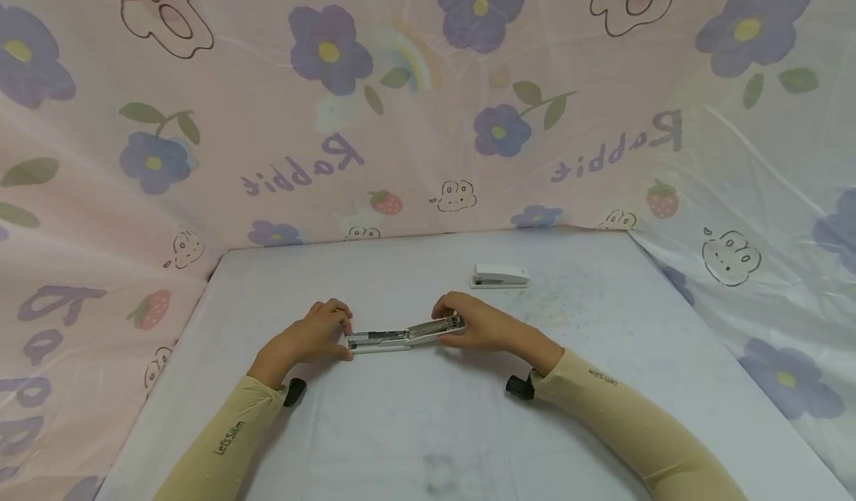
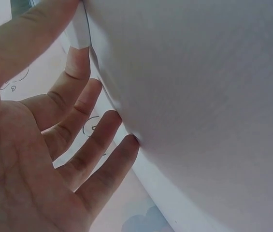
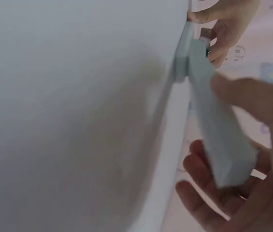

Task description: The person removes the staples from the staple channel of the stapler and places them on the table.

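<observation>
A white stapler (image 1: 379,346) lies folded wide open on the table, its inside facing up and its metal staple channel showing. My left hand (image 1: 314,334) pinches the base's left end between thumb and fingers; the left wrist view catches only a white bit of the stapler (image 2: 79,30) there. On the other side my right hand (image 1: 487,324) grips the swung-back top arm, which tilts up a little from the table. The right wrist view shows the thumb on one side of that arm (image 3: 218,123) and curled fingers on the other.
A second white stapler (image 1: 499,275), closed, stands farther back on the white-covered table (image 1: 401,427), right of the middle. Patterned cloth (image 1: 428,114) with flowers and rabbits hangs around the back and sides. Black wrist mounts (image 1: 519,387) stick out below both sleeves.
</observation>
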Tool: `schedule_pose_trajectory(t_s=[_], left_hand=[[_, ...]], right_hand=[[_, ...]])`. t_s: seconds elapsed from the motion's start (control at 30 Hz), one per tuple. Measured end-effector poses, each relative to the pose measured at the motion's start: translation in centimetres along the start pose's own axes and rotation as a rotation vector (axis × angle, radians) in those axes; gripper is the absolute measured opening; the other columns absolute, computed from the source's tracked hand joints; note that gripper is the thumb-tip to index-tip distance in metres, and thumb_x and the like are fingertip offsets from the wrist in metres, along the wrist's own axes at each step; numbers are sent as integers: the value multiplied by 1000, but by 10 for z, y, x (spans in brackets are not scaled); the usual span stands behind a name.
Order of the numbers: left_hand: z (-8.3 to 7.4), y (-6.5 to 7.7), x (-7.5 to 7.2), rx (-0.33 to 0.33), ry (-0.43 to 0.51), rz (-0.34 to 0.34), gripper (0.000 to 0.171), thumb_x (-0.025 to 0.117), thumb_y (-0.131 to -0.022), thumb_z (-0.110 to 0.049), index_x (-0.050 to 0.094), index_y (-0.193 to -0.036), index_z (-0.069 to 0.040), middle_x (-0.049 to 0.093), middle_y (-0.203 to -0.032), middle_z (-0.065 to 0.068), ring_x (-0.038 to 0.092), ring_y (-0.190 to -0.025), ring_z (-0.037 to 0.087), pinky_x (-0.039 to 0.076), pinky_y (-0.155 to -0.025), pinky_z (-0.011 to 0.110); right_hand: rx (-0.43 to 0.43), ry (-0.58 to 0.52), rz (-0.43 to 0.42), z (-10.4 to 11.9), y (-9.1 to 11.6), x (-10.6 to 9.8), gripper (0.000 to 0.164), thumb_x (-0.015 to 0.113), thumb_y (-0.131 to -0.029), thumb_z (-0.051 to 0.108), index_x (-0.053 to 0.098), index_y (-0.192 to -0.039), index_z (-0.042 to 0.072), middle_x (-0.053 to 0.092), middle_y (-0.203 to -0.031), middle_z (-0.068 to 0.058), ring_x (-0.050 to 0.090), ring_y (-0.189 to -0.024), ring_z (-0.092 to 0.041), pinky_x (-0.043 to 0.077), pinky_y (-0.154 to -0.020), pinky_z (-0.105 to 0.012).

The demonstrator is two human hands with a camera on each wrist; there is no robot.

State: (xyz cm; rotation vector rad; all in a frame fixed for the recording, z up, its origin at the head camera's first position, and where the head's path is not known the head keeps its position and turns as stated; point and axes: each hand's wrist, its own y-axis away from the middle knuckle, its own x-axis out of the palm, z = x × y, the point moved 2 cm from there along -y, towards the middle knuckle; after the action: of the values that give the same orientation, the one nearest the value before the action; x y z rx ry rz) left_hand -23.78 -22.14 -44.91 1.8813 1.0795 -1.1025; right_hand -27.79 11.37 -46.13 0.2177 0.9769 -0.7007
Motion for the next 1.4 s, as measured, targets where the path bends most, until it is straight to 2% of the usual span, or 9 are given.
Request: schedule_pose_trajectory(t_s=[0.17,0.37,0.5,0.63,0.73,0.97,1.4], left_hand=[[1,0,0,-2,7,1,36,94,-84,-31,66,-99,-16,52,-147,11,45,-137,42,52,-100,62],[0,0,-1,-3,21,2,35,95,-84,-31,66,-99,-16,53,-147,11,45,-138,42,52,-101,62],[0,0,-1,3,24,-4,35,95,-84,-30,66,-99,-15,53,-147,12,45,-137,43,51,-101,63],[2,0,0,15,29,-14,34,94,-85,-29,67,-99,-15,53,-146,13,45,-136,43,48,-107,62],[4,0,0,17,44,-19,33,94,-85,-28,67,-99,-14,53,-147,13,45,-136,42,46,-111,61],[3,0,0,16,48,-11,34,94,-86,-28,67,-100,-14,53,-146,13,44,-137,43,45,-111,62],[4,-1,-1,-2,27,-5,34,94,-85,-31,66,-97,-15,53,-146,11,45,-136,39,46,-110,60]], right_hand=[[-29,94,-35,9,-10,3,39,83,-97,33,68,-127,14,66,-121,6,61,-116,-16,51,-103,-38],[-73,83,-107,30,-25,13,25,81,-99,24,73,-118,10,70,-114,2,64,-114,-21,51,-104,-41],[-89,99,-120,43,-35,22,18,81,-99,21,75,-114,11,71,-111,1,65,-110,-20,53,-102,-39],[-105,138,-127,53,-44,30,16,80,-99,21,76,-112,13,71,-110,1,66,-107,-19,54,-100,-37],[-113,152,-121,58,-50,37,15,79,-99,21,76,-112,14,71,-110,2,66,-107,-18,54,-101,-36],[-81,151,-70,64,-61,50,18,80,-100,24,77,-114,14,71,-114,1,65,-108,-17,54,-98,-32],[-48,216,-14,73,-69,60,27,79,-101,30,79,-121,12,69,-120,-1,64,-112,-18,54,-98,-31]])
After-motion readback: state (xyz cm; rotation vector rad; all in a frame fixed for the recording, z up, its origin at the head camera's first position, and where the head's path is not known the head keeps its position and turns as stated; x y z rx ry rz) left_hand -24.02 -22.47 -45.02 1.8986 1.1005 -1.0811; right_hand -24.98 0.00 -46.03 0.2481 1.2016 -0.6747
